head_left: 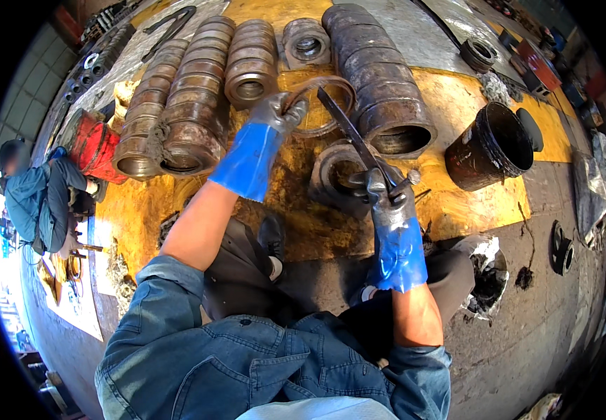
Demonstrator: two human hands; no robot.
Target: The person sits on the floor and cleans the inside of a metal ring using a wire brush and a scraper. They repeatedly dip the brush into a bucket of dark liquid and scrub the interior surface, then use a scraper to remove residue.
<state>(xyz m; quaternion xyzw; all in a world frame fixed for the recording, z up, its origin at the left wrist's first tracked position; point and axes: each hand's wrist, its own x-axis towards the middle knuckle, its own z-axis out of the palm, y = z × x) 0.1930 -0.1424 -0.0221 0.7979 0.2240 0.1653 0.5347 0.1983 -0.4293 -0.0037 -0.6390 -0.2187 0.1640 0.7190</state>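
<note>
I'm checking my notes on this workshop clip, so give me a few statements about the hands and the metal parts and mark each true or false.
1. The left hand grips a thin metal ring. True.
2. The right hand holds a hammer. False: it holds a long flat blade that points up toward the ring.
3. Both hands are bare. False: both wear grey and blue gloves.
4. A black bucket stands to the right of the hands. True.
5. Rows of rusty rings lie on their sides on the yellow floor. True.
</note>
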